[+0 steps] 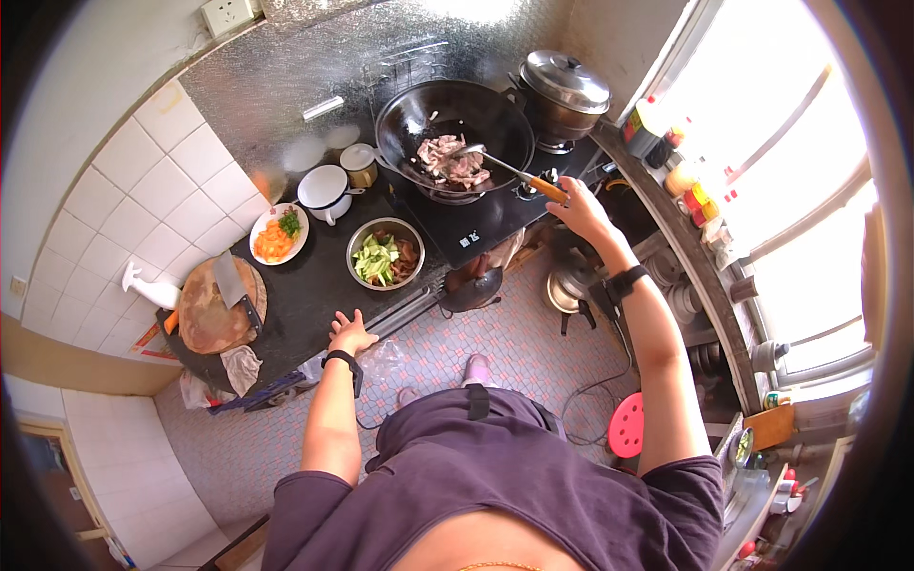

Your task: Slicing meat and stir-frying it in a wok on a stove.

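My right hand [585, 208] grips the wooden handle of a metal ladle [510, 170]. The ladle's head rests among pale pink sliced meat [457, 164] in a large black wok [500, 121] on the gas stove [468, 232]. At the front edge of the dark counter [300, 307], my left hand [350, 332] has its fingers spread and holds nothing. Just beyond it stands a steel bowl [386, 285] of cut green vegetable and brownish pieces. A white plate [303, 246] carries chopped orange vegetable and green bits.
A cleaver [232, 282] lies on a round chopping board [207, 314] beside a spray bottle [153, 289]. Enamel mugs [325, 189] stand left of the wok, a lidded pot [568, 89] right of it. Condiment bottles [664, 146] line the windowsill. A pink stool [627, 426] and cable [571, 400] occupy the floor.
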{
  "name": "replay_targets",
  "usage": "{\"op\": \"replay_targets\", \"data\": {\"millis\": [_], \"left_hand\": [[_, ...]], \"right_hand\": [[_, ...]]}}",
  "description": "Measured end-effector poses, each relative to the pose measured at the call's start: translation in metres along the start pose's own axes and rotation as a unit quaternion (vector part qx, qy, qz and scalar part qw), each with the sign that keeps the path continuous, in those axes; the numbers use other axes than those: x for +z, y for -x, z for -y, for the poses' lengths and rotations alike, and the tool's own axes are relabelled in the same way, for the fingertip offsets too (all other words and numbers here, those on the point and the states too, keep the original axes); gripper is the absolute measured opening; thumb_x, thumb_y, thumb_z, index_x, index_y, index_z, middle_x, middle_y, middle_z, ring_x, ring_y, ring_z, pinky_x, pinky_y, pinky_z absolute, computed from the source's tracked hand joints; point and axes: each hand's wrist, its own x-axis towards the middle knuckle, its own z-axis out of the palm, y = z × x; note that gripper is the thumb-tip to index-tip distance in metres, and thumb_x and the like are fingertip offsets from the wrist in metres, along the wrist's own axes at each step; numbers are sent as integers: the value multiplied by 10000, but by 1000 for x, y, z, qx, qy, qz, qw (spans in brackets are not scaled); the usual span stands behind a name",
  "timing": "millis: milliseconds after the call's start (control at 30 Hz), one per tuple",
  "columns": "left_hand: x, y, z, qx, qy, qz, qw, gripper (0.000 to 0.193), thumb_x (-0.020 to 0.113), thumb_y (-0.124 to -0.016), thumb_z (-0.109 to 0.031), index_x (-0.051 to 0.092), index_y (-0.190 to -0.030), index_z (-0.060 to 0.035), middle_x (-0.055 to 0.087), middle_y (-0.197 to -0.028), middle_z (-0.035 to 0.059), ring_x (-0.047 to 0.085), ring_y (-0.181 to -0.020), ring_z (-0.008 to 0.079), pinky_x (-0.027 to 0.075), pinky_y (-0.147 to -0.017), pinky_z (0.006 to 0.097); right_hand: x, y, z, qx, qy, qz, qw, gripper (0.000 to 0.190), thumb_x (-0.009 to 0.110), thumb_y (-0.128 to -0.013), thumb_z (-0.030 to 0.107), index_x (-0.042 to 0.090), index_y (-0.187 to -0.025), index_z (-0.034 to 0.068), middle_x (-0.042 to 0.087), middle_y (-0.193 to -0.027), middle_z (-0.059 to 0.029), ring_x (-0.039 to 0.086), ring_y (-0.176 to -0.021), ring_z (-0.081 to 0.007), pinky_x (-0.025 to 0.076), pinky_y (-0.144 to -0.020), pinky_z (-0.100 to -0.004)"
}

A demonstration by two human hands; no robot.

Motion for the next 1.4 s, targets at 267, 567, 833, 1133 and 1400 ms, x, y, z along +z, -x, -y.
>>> {"op": "replay_targets", "data": {"millis": [267,567,833,1133,1400], "left_hand": [[7,-4,-1,5,-9,-15,1000,989,690,-819,-462,84,-1546,-174,-54,-1572,264,34,-1450,454,184,-1157,526],[8,6,1,6,8,-20,1000,980,691,-831,-433,77,-1545,-161,-81,-1568,266,28,-1454,440,159,-1162,534],[9,2,1,13,-13,-25,1000,959,686,-844,-416,86,-1544,-152,-60,-1568,272,55,-1458,422,148,-1165,535],[11,2,1,16,-14,-38,999,971,699,-835,-406,84,-1544,-156,-60,-1568,273,52,-1455,429,153,-1161,536],[19,-10,11,7,-7,-31,999,1027,712,-804,-431,56,-1545,-157,-90,-1560,287,40,-1449,456,160,-1156,545]], "right_hand": [[17,-35,21,38,154,33,987,408,703,-750,162,498,-1084,50,614,-1039,-165,619,-986,-363,510,-803,-437],[2,-43,36,16,94,3,995,320,693,-762,173,502,-999,73,648,-894,-181,635,-901,-383,497,-766,-474],[-96,-78,83,-49,213,6,976,295,707,-789,267,645,-901,1,666,-859,-216,659,-845,-390,516,-721,-465],[-146,-123,130,-111,376,107,914,290,708,-705,299,701,-859,54,695,-819,-141,684,-797,-308,533,-702,-390],[-143,-146,161,-1,303,258,918,252,724,-658,291,681,-677,43,667,-616,-96,675,-579,-209,508,-510,-322]]}}
